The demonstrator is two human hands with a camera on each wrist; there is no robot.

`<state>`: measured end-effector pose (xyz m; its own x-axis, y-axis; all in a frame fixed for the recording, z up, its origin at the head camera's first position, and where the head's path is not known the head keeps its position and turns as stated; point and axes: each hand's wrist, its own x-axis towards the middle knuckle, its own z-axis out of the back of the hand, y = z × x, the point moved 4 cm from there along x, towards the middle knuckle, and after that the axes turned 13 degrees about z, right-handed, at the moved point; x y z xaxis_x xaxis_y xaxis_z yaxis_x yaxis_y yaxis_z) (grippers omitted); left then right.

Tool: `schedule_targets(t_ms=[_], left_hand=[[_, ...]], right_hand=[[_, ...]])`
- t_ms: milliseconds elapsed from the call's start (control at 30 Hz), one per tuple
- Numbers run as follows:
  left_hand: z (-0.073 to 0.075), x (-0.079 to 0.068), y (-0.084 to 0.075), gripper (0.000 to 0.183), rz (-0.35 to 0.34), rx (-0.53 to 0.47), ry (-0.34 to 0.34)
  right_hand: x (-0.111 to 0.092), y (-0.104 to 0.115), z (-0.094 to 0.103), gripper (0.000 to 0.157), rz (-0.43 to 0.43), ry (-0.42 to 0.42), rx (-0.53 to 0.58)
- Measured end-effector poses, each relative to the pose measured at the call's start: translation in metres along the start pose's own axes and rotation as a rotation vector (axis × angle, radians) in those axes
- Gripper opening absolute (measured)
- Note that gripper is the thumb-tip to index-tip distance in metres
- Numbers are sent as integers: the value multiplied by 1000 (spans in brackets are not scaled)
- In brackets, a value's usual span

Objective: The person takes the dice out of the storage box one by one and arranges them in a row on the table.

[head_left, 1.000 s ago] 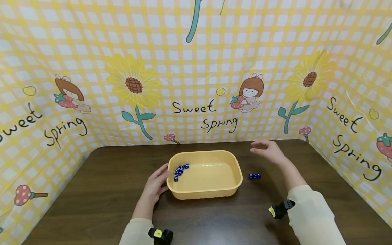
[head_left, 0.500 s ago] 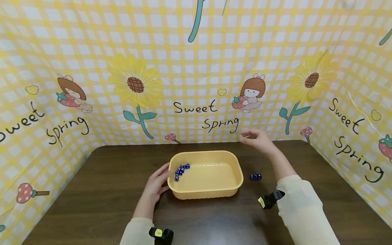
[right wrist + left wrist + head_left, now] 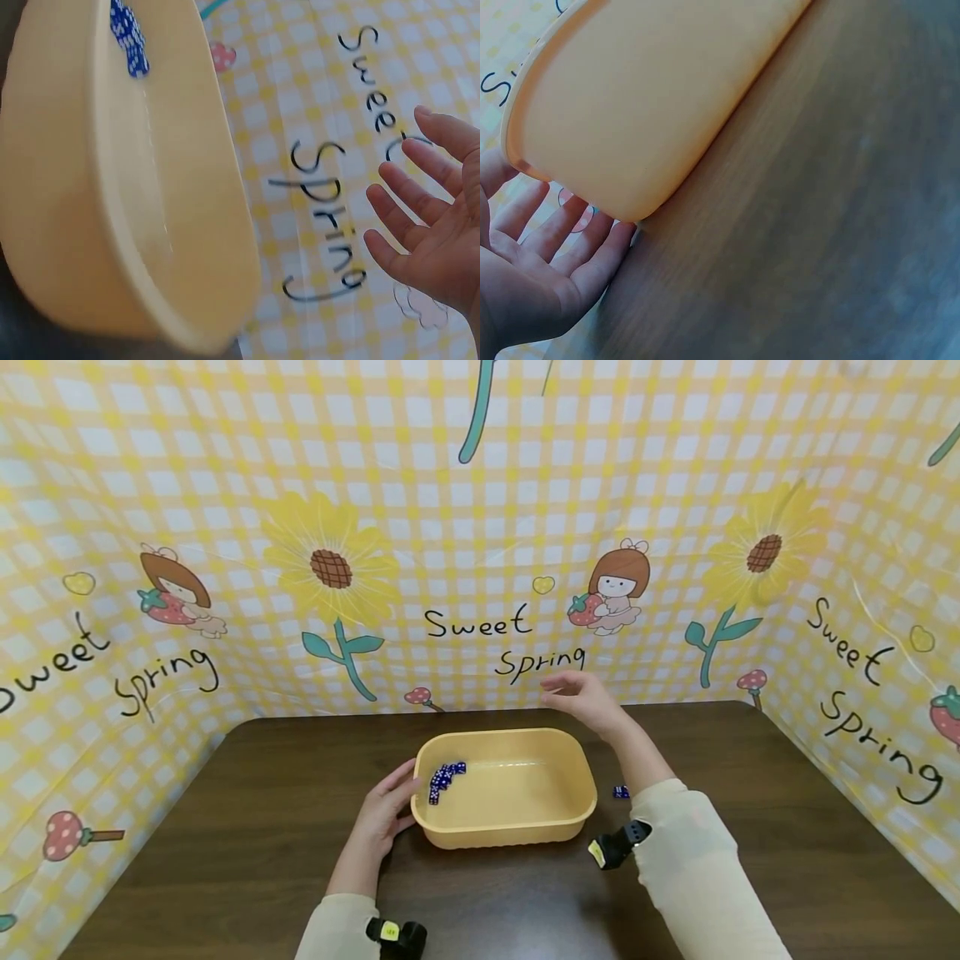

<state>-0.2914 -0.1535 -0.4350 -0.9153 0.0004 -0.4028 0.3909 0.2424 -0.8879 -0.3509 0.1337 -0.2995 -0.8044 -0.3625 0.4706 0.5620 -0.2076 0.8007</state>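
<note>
A yellow plastic tub (image 3: 502,835) with rounded corners stands on the table. Inside it, against the left end, lies a cluster of small blue dice (image 3: 444,778) with white pips. My left hand (image 3: 378,818) holds the tub's left end. In the left wrist view its thumb reaches the rim while the fingertips (image 3: 622,232) touch the outer wall. Beyond the back right corner of the tub, my right hand (image 3: 585,700) is raised, loosely curved and holding nothing. A few more blue dice (image 3: 620,792) lie to the tub's right, partly hidden by my right forearm.
The dark wooden table (image 3: 247,827) surrounds the tub. A yellow checked cloth (image 3: 465,543) with printed flowers and lettering hangs behind it and along both sides. Each forearm wears a black wrist camera (image 3: 618,845).
My right hand has moved left, from beyond the dice outside to behind the tub, and its forearm now covers part of those dice. My left hand and the tub have stayed put.
</note>
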Motion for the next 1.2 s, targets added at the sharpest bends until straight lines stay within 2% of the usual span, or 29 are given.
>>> schedule_targets(t_ms=[367, 600, 767, 900, 1067, 1200], left_hand=[[-1, -1, 0, 50, -3, -7, -1], [-1, -1, 0, 49, -6, -5, 6], [-1, -1, -1, 50, -1, -4, 3], [0, -2, -1, 51, -2, -3, 2], [-1, -2, 0, 51, 0, 2, 4], [-1, -1, 0, 51, -7, 0, 12]], right_hand=[[6, 2, -56, 30, -19, 53, 98], [-3, 17, -86, 26, -26, 90, 130], [-4, -5, -107, 26, -49, 122, 146], [-6, -21, -122, 28, -57, 177, 72], [-9, -27, -135, 28, -48, 194, 22], [-9, -27, -145, 26, -9, 212, 0]])
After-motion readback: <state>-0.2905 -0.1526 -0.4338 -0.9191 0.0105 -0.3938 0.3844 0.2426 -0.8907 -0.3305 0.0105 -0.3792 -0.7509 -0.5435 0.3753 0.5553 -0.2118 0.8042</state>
